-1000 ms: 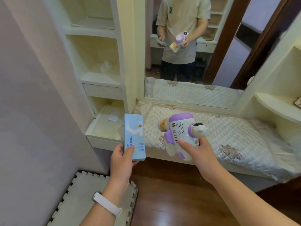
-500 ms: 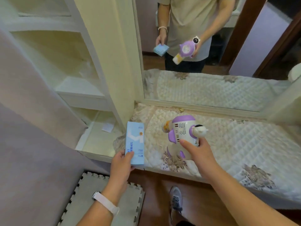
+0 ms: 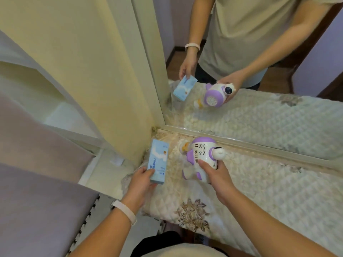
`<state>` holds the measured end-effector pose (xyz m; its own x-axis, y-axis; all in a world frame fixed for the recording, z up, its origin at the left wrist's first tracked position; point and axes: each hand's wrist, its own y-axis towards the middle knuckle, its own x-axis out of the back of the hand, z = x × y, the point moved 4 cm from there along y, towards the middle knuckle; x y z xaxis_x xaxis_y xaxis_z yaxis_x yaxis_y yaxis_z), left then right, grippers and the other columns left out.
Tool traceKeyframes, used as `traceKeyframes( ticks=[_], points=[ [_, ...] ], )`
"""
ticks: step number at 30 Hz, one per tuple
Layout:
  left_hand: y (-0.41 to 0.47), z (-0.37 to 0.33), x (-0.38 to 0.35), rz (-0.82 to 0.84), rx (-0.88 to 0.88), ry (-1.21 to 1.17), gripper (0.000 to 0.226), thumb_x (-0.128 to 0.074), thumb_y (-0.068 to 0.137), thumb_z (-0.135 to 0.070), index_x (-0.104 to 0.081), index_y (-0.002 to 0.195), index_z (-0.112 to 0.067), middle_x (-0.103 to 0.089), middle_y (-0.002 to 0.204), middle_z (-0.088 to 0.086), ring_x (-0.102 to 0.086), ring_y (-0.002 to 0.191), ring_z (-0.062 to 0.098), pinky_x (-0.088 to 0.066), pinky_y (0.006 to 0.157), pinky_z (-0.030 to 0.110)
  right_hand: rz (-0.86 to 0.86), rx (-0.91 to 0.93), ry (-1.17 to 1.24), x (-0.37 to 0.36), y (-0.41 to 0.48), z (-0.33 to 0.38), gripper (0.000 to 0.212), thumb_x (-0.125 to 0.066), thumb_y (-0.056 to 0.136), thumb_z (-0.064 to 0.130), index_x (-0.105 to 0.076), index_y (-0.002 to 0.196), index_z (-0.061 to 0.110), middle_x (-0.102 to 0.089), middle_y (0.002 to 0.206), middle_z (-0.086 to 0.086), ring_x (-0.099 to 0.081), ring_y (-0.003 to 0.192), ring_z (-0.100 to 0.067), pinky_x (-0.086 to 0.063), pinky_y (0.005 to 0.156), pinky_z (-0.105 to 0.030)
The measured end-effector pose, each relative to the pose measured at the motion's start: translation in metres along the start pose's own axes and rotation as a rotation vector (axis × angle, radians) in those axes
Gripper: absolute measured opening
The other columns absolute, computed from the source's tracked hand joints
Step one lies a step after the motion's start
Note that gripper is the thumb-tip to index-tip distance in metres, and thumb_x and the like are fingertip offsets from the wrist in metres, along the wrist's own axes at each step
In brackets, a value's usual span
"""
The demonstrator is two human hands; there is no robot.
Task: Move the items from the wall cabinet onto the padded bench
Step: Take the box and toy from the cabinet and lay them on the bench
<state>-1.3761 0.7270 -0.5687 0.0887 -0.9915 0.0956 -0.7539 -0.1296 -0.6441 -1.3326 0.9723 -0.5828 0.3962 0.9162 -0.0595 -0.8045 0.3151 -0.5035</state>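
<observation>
My left hand (image 3: 142, 180) grips the lower end of a light blue box (image 3: 158, 161), held just above the left end of the padded bench (image 3: 259, 186). My right hand (image 3: 216, 173) holds a white and purple toy robot (image 3: 201, 156) by its body, low over the quilted cover near the mirror. I cannot tell whether the robot's feet touch the cover. The wall cabinet (image 3: 74, 86) stands to the left with cream shelves.
A large mirror (image 3: 259, 71) runs along the back of the bench and reflects me, the box and the robot. A slip of paper (image 3: 116, 161) lies on the cabinet's low shelf. A grey foam mat (image 3: 118, 236) covers the floor at lower left.
I have stepped closer and the view has tilted down. Both hands have carried the box and the robot forward and down over the bench's left end.
</observation>
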Motion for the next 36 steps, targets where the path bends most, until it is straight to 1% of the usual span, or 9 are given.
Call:
traceKeyframes(
  ticks=[4,9,16,19,21,23,25,29,36],
  points=[
    [0.028,-0.005,-0.006,0.017,0.05,-0.043,0.015,-0.048,0.098,-0.011,-0.06,0.108,-0.013,-0.069,0.097,0.007,-0.066,0.08,0.019,-0.052,0.07,0.036,0.009,-0.052,0.027,-0.013,0.021,-0.002,0.069,-0.078,0.066,0.051,-0.055,0.128,0.03,-0.071,0.113,0.004,-0.069,0.101,-0.017,-0.056,0.091,-0.048],
    [0.062,-0.007,-0.016,0.07,0.118,-0.049,0.013,-0.049,0.098,-0.011,-0.06,0.106,-0.01,-0.068,0.097,0.01,-0.065,0.078,0.021,-0.05,0.061,0.032,0.029,-0.128,0.129,-0.031,0.04,-0.006,0.046,-0.073,0.085,0.033,-0.057,0.128,0.026,-0.074,0.11,0.001,-0.072,0.097,-0.018,-0.059,0.086,-0.044],
    [0.112,0.009,-0.029,0.197,0.201,-0.097,0.013,-0.05,0.097,-0.007,-0.06,0.106,-0.009,-0.067,0.11,0.016,-0.066,0.095,0.027,-0.054,0.071,0.036,-0.02,-0.201,0.165,-0.04,0.067,-0.022,0.04,-0.069,0.089,0.027,-0.056,0.127,0.024,-0.074,0.111,-0.003,-0.071,0.101,-0.023,-0.056,0.09,-0.048],
    [0.12,0.011,-0.033,0.227,0.208,-0.08,0.014,-0.05,0.097,-0.006,-0.06,0.106,-0.01,-0.068,0.106,0.013,-0.067,0.093,0.025,-0.055,0.063,0.03,-0.043,-0.222,0.165,-0.039,0.073,-0.028,0.04,-0.068,0.09,0.026,-0.054,0.129,0.024,-0.073,0.114,-0.004,-0.07,0.103,-0.023,-0.056,0.091,-0.047],
    [0.127,0.013,-0.033,0.218,0.159,-0.007,0.019,-0.05,0.096,-0.003,-0.057,0.112,-0.011,-0.068,0.107,0.01,-0.067,0.092,0.023,-0.054,0.061,0.028,-0.056,-0.237,0.163,-0.037,0.077,-0.033,0.038,-0.065,0.092,0.029,-0.055,0.128,0.025,-0.073,0.115,-0.004,-0.07,0.104,-0.024,-0.056,0.088,-0.046],
    [0.133,0.016,-0.032,0.224,0.068,0.105,0.027,-0.051,0.093,0.0,-0.053,0.118,-0.012,-0.067,0.113,0.009,-0.067,0.097,0.023,-0.057,0.07,0.034,-0.062,-0.238,0.119,-0.033,0.077,-0.035,0.035,-0.062,0.094,0.032,-0.056,0.128,0.025,-0.073,0.115,-0.004,-0.07,0.103,-0.023,-0.057,0.086,-0.045],
    [0.136,0.017,-0.031,0.227,-0.044,0.273,0.036,-0.054,0.09,0.001,-0.05,0.121,-0.017,-0.065,0.116,0.004,-0.066,0.098,0.017,-0.057,0.077,0.034,-0.054,-0.226,0.043,-0.031,0.077,-0.035,0.042,-0.063,0.091,0.04,-0.057,0.13,0.024,-0.073,0.114,-0.003,-0.071,0.102,-0.022,-0.058,0.086,-0.047],
    [0.131,0.009,-0.03,0.213,-0.236,0.545,0.043,-0.057,0.085,-0.007,-0.05,0.123,-0.026,-0.065,0.114,-0.006,-0.064,0.097,0.009,-0.056,0.075,0.032,-0.091,-0.201,-0.076,-0.026,0.076,-0.032,0.054,-0.067,0.081,0.052,-0.06,0.127,0.024,-0.074,0.109,0.001,-0.072,0.096,-0.016,-0.058,0.087,-0.045],
    [0.11,-0.004,-0.024,0.147,-0.418,0.815,0.036,-0.056,0.085,-0.027,-0.053,0.121,-0.031,-0.056,0.11,-0.006,-0.058,0.097,0.015,-0.053,0.08,0.036,-0.136,-0.139,-0.213,-0.021,0.068,-0.022,0.037,-0.062,0.091,0.043,-0.057,0.123,0.025,-0.069,0.105,0.005,-0.068,0.095,-0.013,-0.056,0.088,-0.038]
  ],
)
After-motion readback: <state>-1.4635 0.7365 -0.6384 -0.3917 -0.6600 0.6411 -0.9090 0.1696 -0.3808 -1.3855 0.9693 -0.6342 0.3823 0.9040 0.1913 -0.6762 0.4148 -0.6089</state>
